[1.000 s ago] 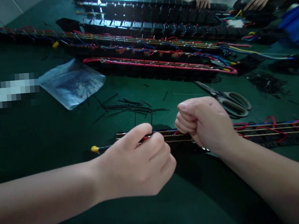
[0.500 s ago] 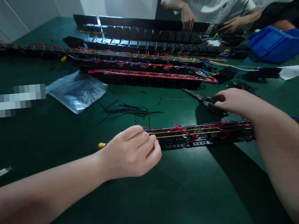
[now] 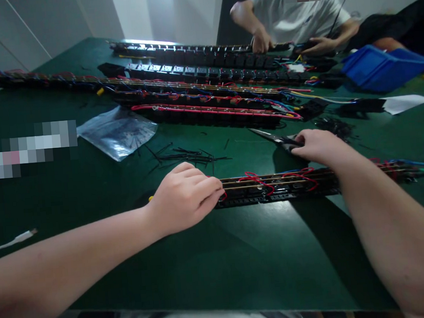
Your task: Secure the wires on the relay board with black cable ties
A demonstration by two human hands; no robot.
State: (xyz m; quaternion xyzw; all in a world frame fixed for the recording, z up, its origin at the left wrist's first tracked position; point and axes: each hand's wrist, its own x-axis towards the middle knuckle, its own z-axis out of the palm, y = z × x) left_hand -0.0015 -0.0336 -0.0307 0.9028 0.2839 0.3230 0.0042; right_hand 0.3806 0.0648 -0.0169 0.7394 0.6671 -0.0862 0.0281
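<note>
In front of me lies a long black strip (image 3: 251,188) with brass-coloured bars and looping red and blue wires. My left hand (image 3: 189,195) is closed over its left part, fingertips curled against the strip, so what sits between them is hidden. A yellow cap (image 3: 151,198) peeks out behind that wrist. Black-handled scissors (image 3: 282,140) are gripped in my right hand (image 3: 317,146), low over the table beyond the strip, their blades pointing left. Loose black cable ties (image 3: 186,157) lie in a heap just past my left hand.
A clear plastic bag (image 3: 118,134) lies left of the ties. Several more wired strips (image 3: 215,110) stretch across the green table (image 3: 221,271). At the far side a co-worker's hand (image 3: 261,41) touches one. A blue bin (image 3: 384,67) stands at right, a white cable (image 3: 20,238) at left.
The view has tilted and shifted slightly. My left hand has turned a little on the strip; the scissors stay in my right hand. The co-worker's far black panel has been lowered or turned.
</note>
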